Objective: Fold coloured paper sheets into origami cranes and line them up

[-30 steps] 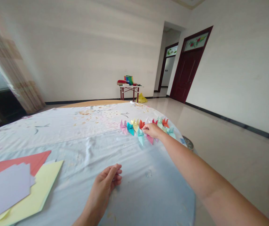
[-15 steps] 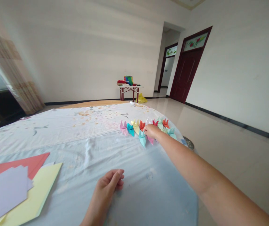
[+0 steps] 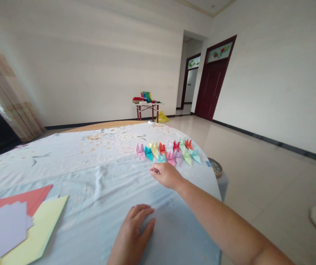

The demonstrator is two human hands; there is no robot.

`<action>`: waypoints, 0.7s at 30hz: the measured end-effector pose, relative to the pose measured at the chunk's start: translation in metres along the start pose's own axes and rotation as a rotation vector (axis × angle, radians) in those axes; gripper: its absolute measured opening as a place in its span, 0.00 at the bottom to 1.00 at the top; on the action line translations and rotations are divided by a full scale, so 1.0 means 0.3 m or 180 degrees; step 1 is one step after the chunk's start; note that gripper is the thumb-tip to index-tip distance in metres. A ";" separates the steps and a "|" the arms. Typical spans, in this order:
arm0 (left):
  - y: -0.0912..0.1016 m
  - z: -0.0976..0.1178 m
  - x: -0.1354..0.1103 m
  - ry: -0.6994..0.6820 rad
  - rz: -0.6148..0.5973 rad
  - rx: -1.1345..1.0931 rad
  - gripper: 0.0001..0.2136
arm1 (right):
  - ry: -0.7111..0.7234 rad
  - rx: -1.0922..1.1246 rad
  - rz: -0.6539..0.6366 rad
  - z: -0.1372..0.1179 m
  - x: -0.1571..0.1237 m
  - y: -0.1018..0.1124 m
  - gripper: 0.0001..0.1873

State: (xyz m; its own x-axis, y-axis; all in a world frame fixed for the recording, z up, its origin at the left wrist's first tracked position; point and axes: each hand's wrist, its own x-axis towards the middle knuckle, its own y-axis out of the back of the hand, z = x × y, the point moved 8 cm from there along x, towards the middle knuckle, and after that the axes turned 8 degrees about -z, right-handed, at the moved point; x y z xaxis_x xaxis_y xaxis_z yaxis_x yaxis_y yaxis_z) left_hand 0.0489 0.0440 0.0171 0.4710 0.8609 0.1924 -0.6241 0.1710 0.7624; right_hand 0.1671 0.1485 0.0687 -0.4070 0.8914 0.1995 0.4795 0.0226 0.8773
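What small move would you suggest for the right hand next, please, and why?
I would probably draw the right hand back, away from the folded paper birds: no paper shows in its grasp, and it appears just in front of the light blue bird, so a careless sweep might nudge the group.

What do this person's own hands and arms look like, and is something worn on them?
The bare left hand and bare right hand show no glove, ring or watch. The bare right forearm shows no sleeve or bracelet.
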 end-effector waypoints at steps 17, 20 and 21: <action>-0.024 0.058 -0.076 -0.0701 -0.0221 0.2168 0.17 | 0.0781 0.0173 0.0348 -0.009 -0.087 -0.170 0.07; 0.074 0.012 -0.098 -0.0221 0.0077 0.2197 0.14 | 0.0738 0.0418 0.0422 -0.009 -0.082 -0.166 0.07; 0.102 -0.004 -0.105 -0.0020 0.0158 0.2166 0.13 | 0.0742 0.0507 0.0436 -0.011 -0.081 -0.167 0.08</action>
State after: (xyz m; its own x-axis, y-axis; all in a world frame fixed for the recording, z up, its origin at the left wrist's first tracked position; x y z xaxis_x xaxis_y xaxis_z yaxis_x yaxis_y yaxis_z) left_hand 0.0142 0.0226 0.0337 0.4568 0.8568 0.2392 -0.1149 -0.2098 0.9710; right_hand 0.1503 0.1242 0.0215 -0.4887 0.7635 0.4221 0.6504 -0.0036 0.7596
